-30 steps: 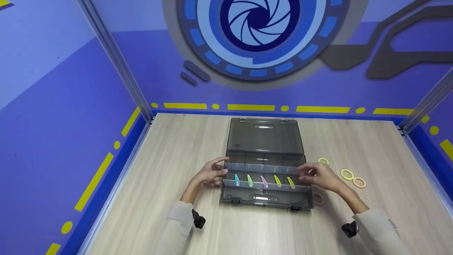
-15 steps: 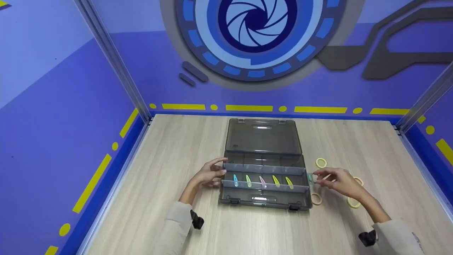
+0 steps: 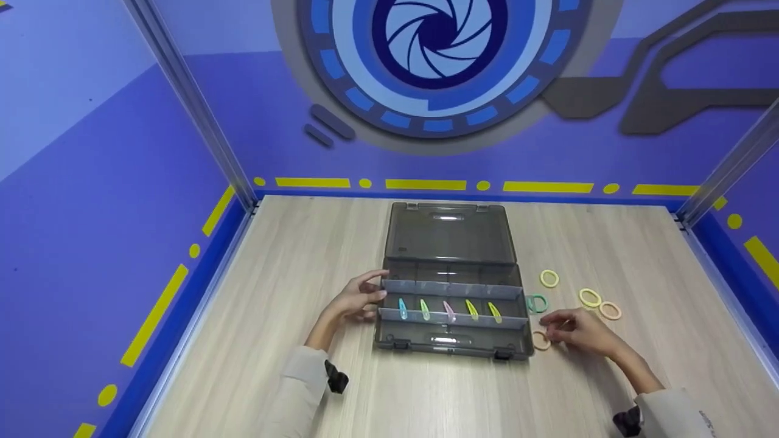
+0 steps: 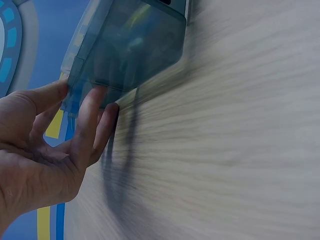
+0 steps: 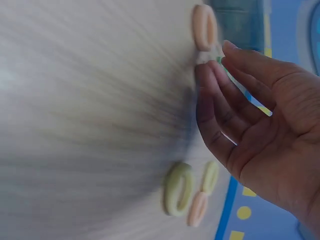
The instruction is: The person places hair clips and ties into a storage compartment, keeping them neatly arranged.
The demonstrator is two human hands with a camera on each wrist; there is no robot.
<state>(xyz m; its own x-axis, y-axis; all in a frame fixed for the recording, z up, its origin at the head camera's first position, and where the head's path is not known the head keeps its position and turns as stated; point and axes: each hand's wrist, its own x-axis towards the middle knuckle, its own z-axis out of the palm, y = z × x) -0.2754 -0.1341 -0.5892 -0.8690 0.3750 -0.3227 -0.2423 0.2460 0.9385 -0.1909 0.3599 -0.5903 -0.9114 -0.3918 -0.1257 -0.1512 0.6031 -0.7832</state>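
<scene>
A smoky clear plastic organizer box (image 3: 450,348) lies on the table with its lid (image 3: 450,234) folded back. Several snap hair clips (image 3: 449,311), blue, green, pink and yellow, stand in a row along its front divider. My left hand (image 3: 352,299) rests its fingertips against the box's left end; the left wrist view shows them on the side wall (image 4: 145,50). To the right, my right hand (image 3: 581,330) has its fingertips right at a peach ring (image 3: 540,342), fingers slightly bent. A green ring (image 3: 538,303) lies at the box's right end.
Farther right on the table lie two yellow rings (image 3: 549,279) and another peach ring (image 3: 610,311). The right wrist view shows one more yellow ring (image 5: 178,189) below the hand. Blue printed walls (image 3: 365,164) border the table at the back and sides.
My right hand has drawn out from the box's right end, past the green ring, and toward me to the peach ring. The green ring now lies uncovered. My left hand stays put.
</scene>
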